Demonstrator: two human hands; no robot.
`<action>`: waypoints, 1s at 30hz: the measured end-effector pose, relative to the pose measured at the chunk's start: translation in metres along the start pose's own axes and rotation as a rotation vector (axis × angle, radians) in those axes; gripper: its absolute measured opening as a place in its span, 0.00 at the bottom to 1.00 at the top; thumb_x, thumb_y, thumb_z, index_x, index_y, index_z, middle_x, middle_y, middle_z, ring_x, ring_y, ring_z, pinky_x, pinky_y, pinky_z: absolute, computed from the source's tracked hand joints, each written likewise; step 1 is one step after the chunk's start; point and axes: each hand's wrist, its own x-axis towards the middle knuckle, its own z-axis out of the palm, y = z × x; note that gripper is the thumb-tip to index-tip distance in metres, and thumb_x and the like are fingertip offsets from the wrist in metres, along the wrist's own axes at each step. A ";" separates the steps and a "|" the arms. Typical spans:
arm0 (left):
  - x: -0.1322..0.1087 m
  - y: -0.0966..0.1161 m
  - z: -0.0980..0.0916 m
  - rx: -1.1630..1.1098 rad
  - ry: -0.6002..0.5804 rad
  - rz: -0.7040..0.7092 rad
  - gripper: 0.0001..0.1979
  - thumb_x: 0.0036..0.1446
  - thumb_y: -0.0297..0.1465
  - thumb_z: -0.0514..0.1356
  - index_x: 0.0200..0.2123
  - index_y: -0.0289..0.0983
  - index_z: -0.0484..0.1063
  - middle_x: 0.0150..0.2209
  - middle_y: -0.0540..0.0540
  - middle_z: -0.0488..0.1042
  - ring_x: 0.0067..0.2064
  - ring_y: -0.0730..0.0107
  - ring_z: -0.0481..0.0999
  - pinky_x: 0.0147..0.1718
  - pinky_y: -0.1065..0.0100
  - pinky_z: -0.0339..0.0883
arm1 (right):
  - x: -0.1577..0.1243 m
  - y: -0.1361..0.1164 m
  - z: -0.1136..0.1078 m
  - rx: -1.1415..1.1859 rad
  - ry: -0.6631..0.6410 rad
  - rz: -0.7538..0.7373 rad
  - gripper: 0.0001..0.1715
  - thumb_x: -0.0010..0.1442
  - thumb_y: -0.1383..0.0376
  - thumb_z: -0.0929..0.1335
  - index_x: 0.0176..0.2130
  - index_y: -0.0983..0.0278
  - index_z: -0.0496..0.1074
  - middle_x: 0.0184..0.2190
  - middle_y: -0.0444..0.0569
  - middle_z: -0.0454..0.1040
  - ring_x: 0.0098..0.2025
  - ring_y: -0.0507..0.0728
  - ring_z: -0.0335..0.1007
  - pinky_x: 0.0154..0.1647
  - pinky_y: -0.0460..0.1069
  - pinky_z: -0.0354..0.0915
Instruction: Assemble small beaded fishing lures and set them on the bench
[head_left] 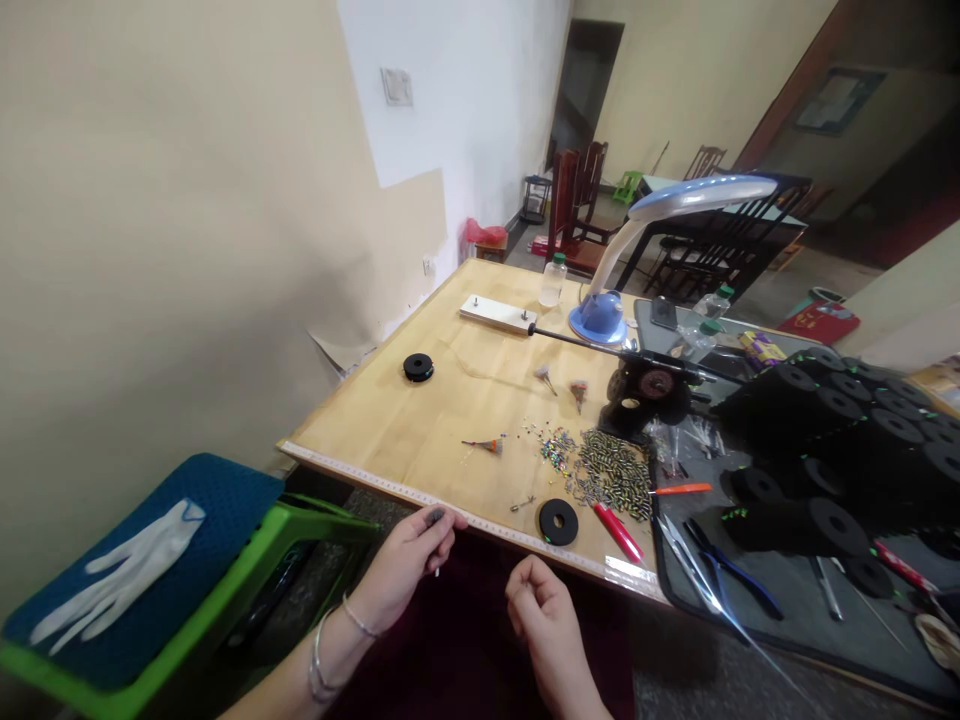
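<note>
My left hand [414, 552] is at the table's front edge, thumb and fingers pinched together. A small pale tip pokes out below its fingers, but I cannot make out what it is. To its right, my right hand [541, 605] is closed in a pinch just in front of the edge; anything inside is hidden. Closest to it on the table lies a black foam spool [559, 522], with a small metal piece [522, 504] beside it. A red stick-like object [618, 533] lies further right. Behind these are a heap of small olive-coloured pieces [613, 470] and scattered coloured beads [556, 448].
A measuring tape [390, 487] runs along the front edge. On the right, a dark mat [757, 625] bears pliers [731, 570], scissors [686, 560] and several black foam rolls [799, 525]. A blue lamp [598, 318] stands behind. A white glove [124, 575] lies on a stool at left.
</note>
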 end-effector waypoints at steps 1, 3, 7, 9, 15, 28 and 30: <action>-0.001 -0.001 -0.001 0.045 -0.018 0.000 0.19 0.50 0.45 0.62 0.31 0.32 0.73 0.18 0.57 0.59 0.20 0.79 0.56 0.20 0.74 0.48 | 0.000 -0.001 0.001 0.031 -0.005 0.004 0.09 0.49 0.62 0.66 0.23 0.61 0.60 0.14 0.34 0.53 0.16 0.47 0.42 0.17 0.43 0.42; -0.006 -0.004 0.000 0.130 -0.076 -0.011 0.18 0.48 0.43 0.64 0.30 0.32 0.73 0.18 0.57 0.60 0.21 0.79 0.56 0.20 0.74 0.50 | -0.001 -0.002 0.002 0.050 -0.017 0.000 0.09 0.49 0.63 0.66 0.23 0.62 0.61 0.15 0.34 0.54 0.17 0.46 0.44 0.17 0.43 0.43; -0.012 -0.010 0.012 0.157 -0.198 -0.080 0.17 0.46 0.40 0.66 0.34 0.32 0.74 0.20 0.57 0.62 0.21 0.79 0.56 0.20 0.74 0.50 | -0.001 0.002 0.002 0.010 -0.048 -0.004 0.10 0.52 0.63 0.67 0.24 0.63 0.63 0.15 0.35 0.56 0.17 0.47 0.47 0.18 0.43 0.44; -0.012 -0.011 0.019 0.131 -0.222 -0.086 0.16 0.46 0.40 0.65 0.31 0.32 0.74 0.21 0.56 0.62 0.20 0.80 0.54 0.19 0.74 0.49 | 0.000 0.006 0.001 -0.012 -0.060 -0.012 0.11 0.53 0.62 0.68 0.24 0.63 0.64 0.14 0.35 0.57 0.16 0.47 0.47 0.18 0.43 0.45; -0.009 -0.008 0.026 0.264 -0.174 0.073 0.12 0.49 0.37 0.63 0.23 0.34 0.71 0.20 0.54 0.65 0.24 0.75 0.60 0.24 0.73 0.56 | 0.001 0.002 -0.004 -0.082 -0.132 -0.037 0.13 0.55 0.57 0.69 0.32 0.65 0.71 0.22 0.45 0.72 0.24 0.52 0.64 0.22 0.45 0.58; -0.017 -0.011 0.028 0.446 -0.127 0.201 0.09 0.54 0.33 0.59 0.25 0.35 0.70 0.23 0.50 0.70 0.28 0.70 0.67 0.29 0.71 0.60 | 0.012 0.009 -0.003 -0.087 -0.182 0.012 0.19 0.54 0.52 0.70 0.30 0.65 0.68 0.14 0.37 0.64 0.17 0.47 0.52 0.19 0.43 0.48; -0.015 -0.011 0.026 0.371 -0.146 0.156 0.06 0.52 0.32 0.59 0.27 0.35 0.69 0.24 0.52 0.69 0.27 0.72 0.66 0.28 0.71 0.60 | 0.011 0.009 -0.003 -0.099 -0.174 0.027 0.19 0.53 0.53 0.71 0.26 0.65 0.67 0.13 0.37 0.63 0.16 0.47 0.51 0.19 0.43 0.47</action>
